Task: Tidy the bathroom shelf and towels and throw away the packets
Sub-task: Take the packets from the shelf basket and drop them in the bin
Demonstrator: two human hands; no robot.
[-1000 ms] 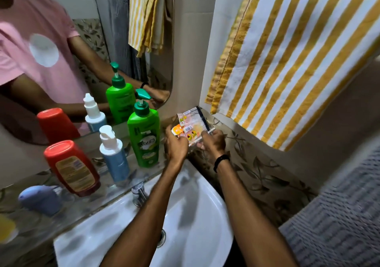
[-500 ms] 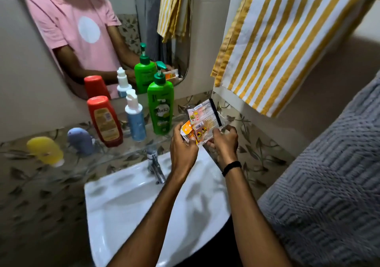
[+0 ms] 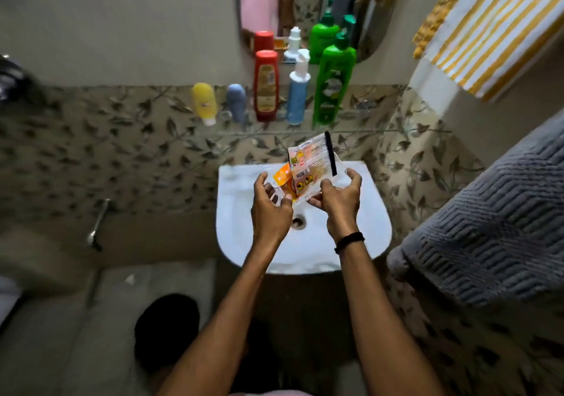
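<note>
Both my hands hold a bunch of packets (image 3: 308,168) over the white sink (image 3: 360,243). My left hand (image 3: 271,205) grips the small orange packet at the lower left. My right hand (image 3: 338,196) pinches the larger pale packet with a black strip along its edge. On the glass shelf (image 3: 381,130) above the sink stand a green pump bottle (image 3: 332,87), a blue pump bottle (image 3: 297,93), a red bottle (image 3: 266,86), a small blue bottle (image 3: 236,101) and a yellow bottle (image 3: 204,102). A yellow-striped towel (image 3: 494,26) hangs at the upper right, a grey towel (image 3: 500,225) below it.
A mirror (image 3: 308,8) above the shelf reflects the bottles and a person in a pink shirt. A wall tap (image 3: 99,225) sticks out at the left. Grey floor tiles (image 3: 91,319) and a dark foot (image 3: 166,328) lie below the sink.
The view has tilted down and pulled back, so the sink, floor and foot show. Both hands have come away from the shelf with the packets and now hold them over the basin.
</note>
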